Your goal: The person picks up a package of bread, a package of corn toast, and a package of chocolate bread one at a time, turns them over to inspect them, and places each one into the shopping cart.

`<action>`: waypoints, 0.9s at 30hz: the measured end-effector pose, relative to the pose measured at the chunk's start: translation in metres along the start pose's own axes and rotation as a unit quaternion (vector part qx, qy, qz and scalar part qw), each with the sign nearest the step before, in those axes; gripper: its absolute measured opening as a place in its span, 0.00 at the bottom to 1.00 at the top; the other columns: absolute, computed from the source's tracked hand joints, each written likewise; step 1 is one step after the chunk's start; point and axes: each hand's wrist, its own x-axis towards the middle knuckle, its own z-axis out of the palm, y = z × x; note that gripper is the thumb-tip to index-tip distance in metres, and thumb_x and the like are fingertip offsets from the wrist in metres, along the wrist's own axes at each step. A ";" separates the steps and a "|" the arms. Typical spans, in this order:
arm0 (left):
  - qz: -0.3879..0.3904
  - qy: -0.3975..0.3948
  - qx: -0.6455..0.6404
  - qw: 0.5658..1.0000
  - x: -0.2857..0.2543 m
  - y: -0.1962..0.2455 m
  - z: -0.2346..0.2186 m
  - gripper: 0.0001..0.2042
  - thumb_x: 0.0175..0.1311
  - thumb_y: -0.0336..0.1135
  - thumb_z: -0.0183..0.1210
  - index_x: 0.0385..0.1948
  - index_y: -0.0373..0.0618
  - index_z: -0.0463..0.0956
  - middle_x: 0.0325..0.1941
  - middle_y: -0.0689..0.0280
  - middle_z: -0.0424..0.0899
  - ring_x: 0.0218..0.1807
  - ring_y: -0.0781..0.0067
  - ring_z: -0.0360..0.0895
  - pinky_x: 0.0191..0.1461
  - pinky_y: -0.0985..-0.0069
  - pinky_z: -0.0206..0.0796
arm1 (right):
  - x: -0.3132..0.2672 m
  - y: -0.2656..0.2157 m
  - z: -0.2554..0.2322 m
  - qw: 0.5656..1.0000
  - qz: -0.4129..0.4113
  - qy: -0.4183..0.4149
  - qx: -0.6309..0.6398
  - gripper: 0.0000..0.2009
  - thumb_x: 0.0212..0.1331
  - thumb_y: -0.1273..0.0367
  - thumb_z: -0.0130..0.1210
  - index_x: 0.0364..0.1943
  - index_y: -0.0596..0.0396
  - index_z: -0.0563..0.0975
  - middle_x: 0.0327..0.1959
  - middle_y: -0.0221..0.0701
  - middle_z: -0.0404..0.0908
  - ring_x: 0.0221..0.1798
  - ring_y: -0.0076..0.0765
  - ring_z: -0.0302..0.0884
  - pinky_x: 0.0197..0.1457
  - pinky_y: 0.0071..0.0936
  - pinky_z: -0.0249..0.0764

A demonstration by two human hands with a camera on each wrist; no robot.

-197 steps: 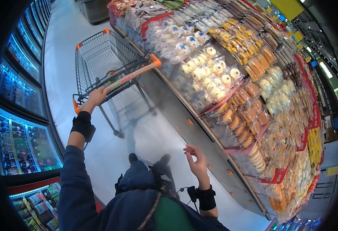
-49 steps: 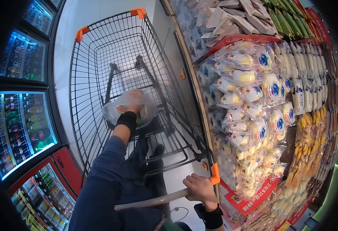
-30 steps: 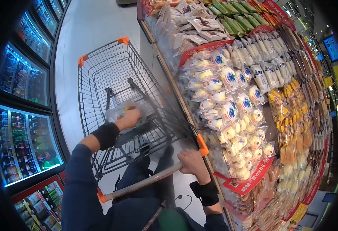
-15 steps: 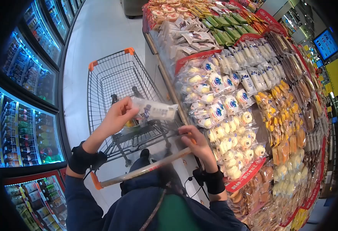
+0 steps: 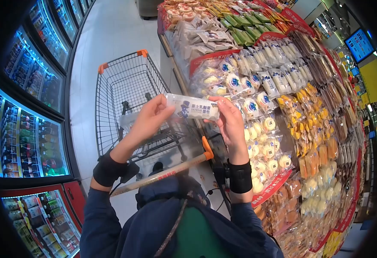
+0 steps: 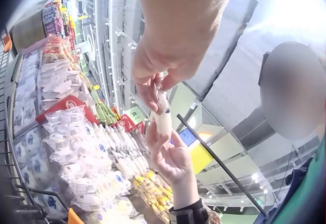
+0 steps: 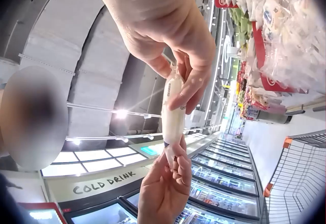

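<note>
A long white packaged bread with a blue figure and dark lettering is held level above the cart handle. My left hand pinches its left end between thumb and fingers. At the other end, my right hand grips the wrapper's edge. Seen from the left wrist, the packet appears nearly edge-on between both hands. In the right wrist view, the right thumb and fingers hold one end of the wrapper. Below stands the shopping cart, with a clear plastic bag in it, partly hidden by the left hand.
On the right, a long display is heaped with bagged breads and pastries. Lit drink fridges line the left side, with a low red-framed cooler below. The cart handle crosses in front of the body. White floor runs ahead.
Earlier the left hand reached into the cart's bag while the right held the handle. The left hand lifted out the packaged bread, and the right hand left the handle and took its other end.
</note>
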 end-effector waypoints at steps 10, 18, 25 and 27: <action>0.011 0.014 -0.035 0.999 0.021 -0.042 -0.008 0.06 0.66 0.31 0.49 0.35 0.37 0.67 0.33 0.66 0.76 0.38 0.78 0.79 0.45 0.81 0.74 | 0.022 0.021 -0.024 1.000 0.006 0.017 -0.026 0.15 0.64 0.65 0.46 0.46 0.64 0.73 0.41 0.36 0.77 0.41 0.30 0.77 0.39 0.29 0.79; 0.017 0.003 -0.023 1.000 0.030 -0.041 -0.005 0.06 0.65 0.30 0.50 0.34 0.38 0.66 0.35 0.64 0.78 0.37 0.79 0.77 0.43 0.79 0.74 | 0.021 0.020 -0.030 0.998 -0.018 0.049 -0.037 0.15 0.64 0.65 0.47 0.46 0.64 0.73 0.40 0.36 0.77 0.41 0.29 0.77 0.37 0.27 0.79; 0.033 0.014 -0.040 0.999 0.045 -0.050 -0.006 0.05 0.66 0.30 0.49 0.31 0.40 0.66 0.35 0.65 0.78 0.37 0.81 0.76 0.42 0.76 0.74 | 0.018 -0.016 -0.035 0.977 0.029 -0.001 -0.212 0.12 0.61 0.68 0.50 0.44 0.60 0.77 0.42 0.30 0.79 0.35 0.20 0.75 0.25 0.16 0.74; 0.022 0.004 -0.027 0.999 0.048 -0.048 0.001 0.05 0.67 0.30 0.49 0.31 0.40 0.66 0.35 0.64 0.78 0.37 0.80 0.76 0.42 0.76 0.74 | 0.016 -0.025 -0.040 0.969 0.040 0.004 -0.243 0.11 0.61 0.69 0.50 0.43 0.60 0.77 0.41 0.30 0.79 0.33 0.20 0.75 0.24 0.16 0.73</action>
